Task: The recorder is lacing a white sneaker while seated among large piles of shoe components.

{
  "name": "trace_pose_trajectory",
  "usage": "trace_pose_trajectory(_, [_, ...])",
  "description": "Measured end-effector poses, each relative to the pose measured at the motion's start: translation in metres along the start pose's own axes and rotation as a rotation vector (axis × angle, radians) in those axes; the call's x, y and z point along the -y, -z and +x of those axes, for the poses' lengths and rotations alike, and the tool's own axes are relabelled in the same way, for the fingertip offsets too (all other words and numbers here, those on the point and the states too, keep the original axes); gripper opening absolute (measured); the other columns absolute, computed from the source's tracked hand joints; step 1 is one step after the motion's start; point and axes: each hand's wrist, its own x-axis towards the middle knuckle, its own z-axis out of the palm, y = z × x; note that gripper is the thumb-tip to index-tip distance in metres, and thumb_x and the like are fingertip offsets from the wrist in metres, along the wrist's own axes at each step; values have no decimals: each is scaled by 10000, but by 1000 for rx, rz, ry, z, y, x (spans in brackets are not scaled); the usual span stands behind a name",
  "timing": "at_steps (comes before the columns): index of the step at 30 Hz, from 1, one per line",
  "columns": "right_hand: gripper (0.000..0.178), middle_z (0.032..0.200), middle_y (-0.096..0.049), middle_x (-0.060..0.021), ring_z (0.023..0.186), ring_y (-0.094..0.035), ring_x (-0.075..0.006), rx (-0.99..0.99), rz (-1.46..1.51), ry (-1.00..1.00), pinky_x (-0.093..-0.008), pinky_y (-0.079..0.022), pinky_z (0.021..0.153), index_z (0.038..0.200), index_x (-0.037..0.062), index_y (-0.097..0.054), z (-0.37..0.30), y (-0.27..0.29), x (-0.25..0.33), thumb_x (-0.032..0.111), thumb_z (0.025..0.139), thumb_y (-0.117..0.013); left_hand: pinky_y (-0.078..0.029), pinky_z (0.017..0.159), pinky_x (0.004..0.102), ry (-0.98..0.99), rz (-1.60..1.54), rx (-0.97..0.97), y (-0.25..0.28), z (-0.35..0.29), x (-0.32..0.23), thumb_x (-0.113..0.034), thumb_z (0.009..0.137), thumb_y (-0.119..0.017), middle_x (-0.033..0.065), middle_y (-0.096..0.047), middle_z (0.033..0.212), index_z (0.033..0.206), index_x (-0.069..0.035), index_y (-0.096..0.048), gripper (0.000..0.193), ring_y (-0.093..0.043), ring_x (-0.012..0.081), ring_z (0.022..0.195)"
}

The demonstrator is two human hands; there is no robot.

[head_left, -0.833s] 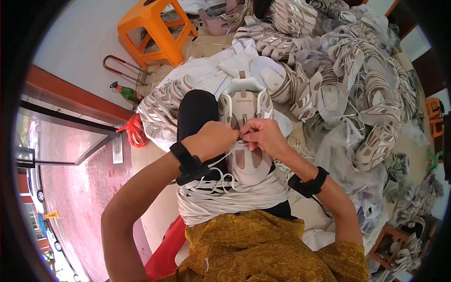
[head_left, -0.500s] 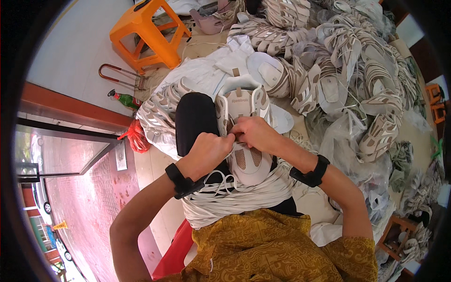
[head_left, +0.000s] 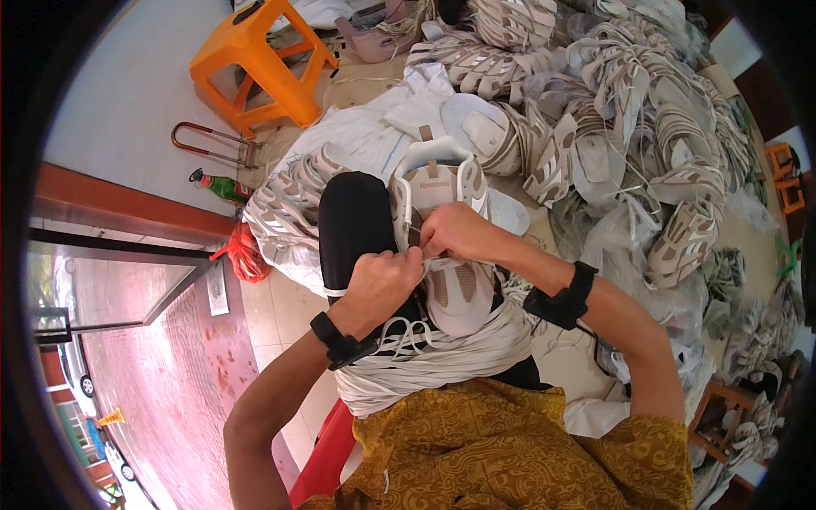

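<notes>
A beige and white shoe upper lies over my lap, its toe toward me and its padded collar away. My left hand is closed in a pinch at the left edge of the lacing opening, on a white shoelace. Right beside it, my right hand pinches at the same spot over the tongue; the lace between the fingertips is mostly hidden. A thick bundle of off-white shoelaces is draped across my lap below the toe, with a few loops standing up near my left wrist.
Stacked shoe uppers lie on a white sack beyond my black-clad knee. More uppers and clear plastic bags pile up at right. An orange stool, a green bottle and a red bag stand at left.
My left hand has shifted slightly down and right, its forearm swinging inward. The right hand stays at the lacing opening, a little higher. A white lace now shows across the black-clad knee.
</notes>
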Motion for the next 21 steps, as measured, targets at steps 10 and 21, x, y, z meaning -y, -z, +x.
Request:
trace_pose_trajectory(10, [115, 594, -582, -97, 576, -578, -289, -343, -379, 144, -388, -456, 507, 553, 120, -646, 6, -24, -21, 219, 502, -621, -456, 498, 329, 130, -82, -19, 4, 7, -8, -132, 731, -563, 69, -532, 595, 726, -61, -497, 97, -560, 215, 564])
trace_pose_trajectory(21, [157, 660, -565, -97, 638, -565, -264, -333, -173, 157, -336, -449, 570, 706, 42, -642, -23, 6, -18, 155, 598, -626, -451, 459, 311, 103, 78, 196, 1, 13, -13, -192, 723, -613, 68, -543, 589, 706, -71, -468, 190, -576, 208, 572])
